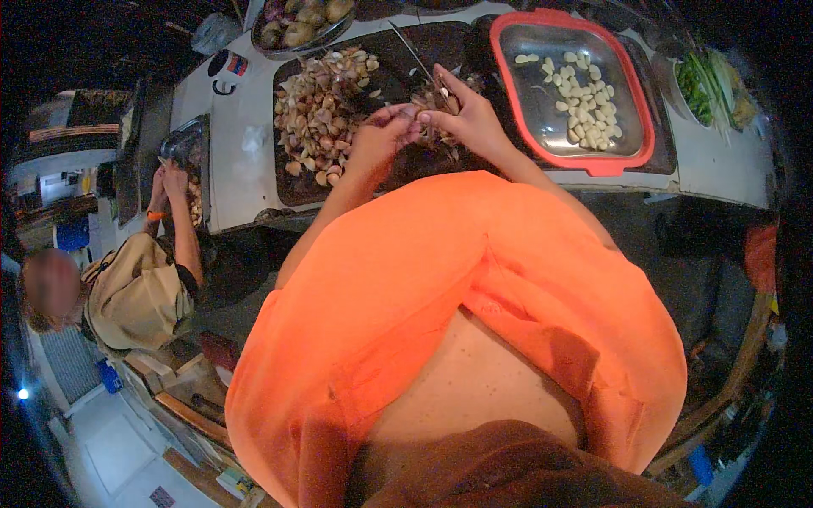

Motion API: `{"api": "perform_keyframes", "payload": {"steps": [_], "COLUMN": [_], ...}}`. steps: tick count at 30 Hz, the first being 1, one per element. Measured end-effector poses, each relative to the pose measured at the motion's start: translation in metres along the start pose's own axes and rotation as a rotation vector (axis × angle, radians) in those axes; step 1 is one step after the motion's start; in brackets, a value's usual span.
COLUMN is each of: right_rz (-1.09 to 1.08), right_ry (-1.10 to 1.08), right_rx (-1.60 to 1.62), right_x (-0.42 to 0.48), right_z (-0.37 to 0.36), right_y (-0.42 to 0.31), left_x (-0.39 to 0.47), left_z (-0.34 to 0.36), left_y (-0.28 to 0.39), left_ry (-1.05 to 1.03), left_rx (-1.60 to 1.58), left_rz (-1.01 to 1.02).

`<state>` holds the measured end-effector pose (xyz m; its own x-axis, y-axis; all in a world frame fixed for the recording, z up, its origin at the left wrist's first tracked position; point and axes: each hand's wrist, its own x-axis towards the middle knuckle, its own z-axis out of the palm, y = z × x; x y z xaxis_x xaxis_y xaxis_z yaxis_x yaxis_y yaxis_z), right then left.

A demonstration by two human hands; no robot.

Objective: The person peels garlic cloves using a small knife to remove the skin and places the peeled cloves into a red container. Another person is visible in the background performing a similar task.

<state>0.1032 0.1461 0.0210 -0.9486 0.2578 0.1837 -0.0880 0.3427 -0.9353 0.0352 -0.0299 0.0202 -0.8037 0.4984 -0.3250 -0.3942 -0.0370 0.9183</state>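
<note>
My right hand [476, 120] holds a knife [413, 49], its blade pointing up and away to the left. Fingertips of my left hand [381, 136] meet my right thumb around what looks like a small garlic clove, mostly hidden by the fingers. Beneath and beyond the hands lies a pile of garlic skins [438, 136]. Left of them, a big heap of unpeeled garlic cloves [321, 114] covers part of a dark board [394, 41]. On the right stands a clear rectangular container with a red rim [646, 120], and peeled cloves [591, 108] lie inside it.
A glass bowl of potatoes [305, 25] and a mug [228, 65] stand at the back left. Leafy greens [705, 89] sit far right. A co-worker [136, 292] at the left works with both hands over a tray [202, 143]. The white counter [238, 184] has a front edge before me.
</note>
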Motion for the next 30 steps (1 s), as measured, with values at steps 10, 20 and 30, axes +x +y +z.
{"api": "perform_keyframes", "payload": {"steps": [10, 20, 30], "right_rz": [-0.113, -0.166, -0.028], "right_ry": [-0.072, -0.153, -0.316], "right_rx": [-0.139, -0.113, -0.008], "right_x": [-0.004, -0.006, -0.015], "right_z": [0.005, 0.020, -0.002], "right_y": [0.002, 0.035, -0.017], "left_x": [-0.004, -0.001, 0.019], "left_z": [-0.003, -0.002, -0.003], "left_y": [-0.020, -0.033, -0.012], "left_ry": [0.046, 0.021, 0.231], "left_rx": [0.502, 0.276, -0.409], "left_rz": [0.234, 0.249, -0.019]}}
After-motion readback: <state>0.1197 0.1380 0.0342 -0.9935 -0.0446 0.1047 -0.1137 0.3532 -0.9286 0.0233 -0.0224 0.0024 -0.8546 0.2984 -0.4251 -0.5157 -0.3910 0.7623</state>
